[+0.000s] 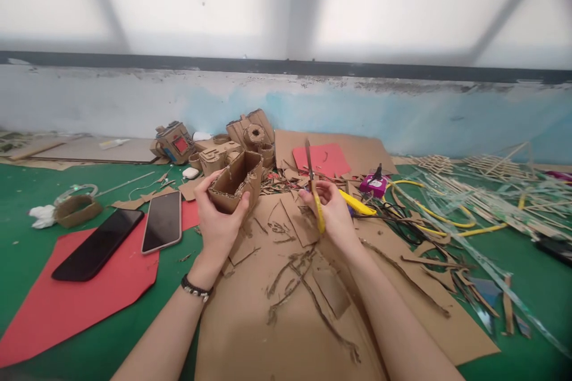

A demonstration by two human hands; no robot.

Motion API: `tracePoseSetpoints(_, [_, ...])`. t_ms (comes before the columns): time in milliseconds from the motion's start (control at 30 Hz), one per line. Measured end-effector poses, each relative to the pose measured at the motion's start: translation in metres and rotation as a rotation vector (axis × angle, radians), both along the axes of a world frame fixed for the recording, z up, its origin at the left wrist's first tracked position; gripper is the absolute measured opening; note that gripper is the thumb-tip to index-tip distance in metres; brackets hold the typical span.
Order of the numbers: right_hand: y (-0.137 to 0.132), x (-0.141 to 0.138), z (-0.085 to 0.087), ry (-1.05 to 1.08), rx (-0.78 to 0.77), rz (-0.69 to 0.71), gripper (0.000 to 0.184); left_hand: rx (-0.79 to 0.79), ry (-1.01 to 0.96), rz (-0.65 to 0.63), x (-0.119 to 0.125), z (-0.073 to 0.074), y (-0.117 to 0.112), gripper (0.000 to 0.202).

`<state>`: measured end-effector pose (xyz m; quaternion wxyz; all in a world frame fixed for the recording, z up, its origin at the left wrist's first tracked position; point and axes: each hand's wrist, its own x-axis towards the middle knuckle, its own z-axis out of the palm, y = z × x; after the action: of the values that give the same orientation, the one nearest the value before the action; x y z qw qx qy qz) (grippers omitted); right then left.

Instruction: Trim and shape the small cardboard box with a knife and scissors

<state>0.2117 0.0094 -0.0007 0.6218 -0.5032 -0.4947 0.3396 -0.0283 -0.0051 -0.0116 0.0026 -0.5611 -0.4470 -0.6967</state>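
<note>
An open-topped cardboard box (236, 181) with raw corrugated edges is tilted in my left hand (222, 214), thumb on the near side and fingers round its left side. To its right, my right hand (333, 211) is closed round yellow-handled scissors (314, 190), seen nearly edge-on with the dark blade pointing up. The scissors and the box are apart. Below both hands lies a large cardboard sheet (250, 333), strewn with torn corrugated strips (322, 303) and small cut pieces. Part of the scissors' handle is hidden by my fingers.
Two phones, one black (98, 244) and one pale-edged (161, 222), lie on red paper (40, 309) at left. Cardboard models (252, 131) stand behind the box. Right of my right hand are a yellow utility knife (360, 203), purple device (373, 185), yellow cable (473, 227) and thin sticks.
</note>
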Motion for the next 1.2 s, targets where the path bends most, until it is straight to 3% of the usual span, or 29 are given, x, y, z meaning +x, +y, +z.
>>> tracePoseSetpoints(133, [-0.004, -0.002, 0.002, -0.011, 0.088, -0.039, 0.069, -0.046, -0.015, -0.038, 0.009, -0.001, -0.003, 0.065])
tracePoseSetpoints(267, [-0.012, 0.0, 0.009, -0.05, 0.278, -0.117, 0.057, -0.218, -0.055, -0.072, 0.015, -0.01, -0.002, 0.076])
tracePoseSetpoints(433, [-0.014, 0.004, 0.01, -0.085, 0.235, -0.121, 0.053, -0.415, -0.047, -0.074, 0.017, -0.014, -0.002, 0.08])
tracePoseSetpoints(667, [-0.019, 0.018, 0.011, -0.371, 0.269, -0.379, 0.056, -0.397, -0.046, -0.174, 0.018, -0.01, -0.004, 0.086])
tracePoseSetpoints(767, [-0.02, 0.017, 0.008, -0.468, 0.288, -0.271, 0.052, -0.366, -0.039, -0.214, 0.018, -0.012, -0.003, 0.084])
tracePoseSetpoints(933, [-0.02, 0.004, 0.002, -0.413, 0.304, -0.102, 0.053, -0.367, -0.024, -0.14, 0.015, -0.012, -0.001, 0.077])
tracePoseSetpoints(1200, [-0.026, -0.016, 0.005, -0.309, 0.133, 0.092, 0.061, -0.245, -0.103, -0.243, 0.016, -0.007, -0.006, 0.094])
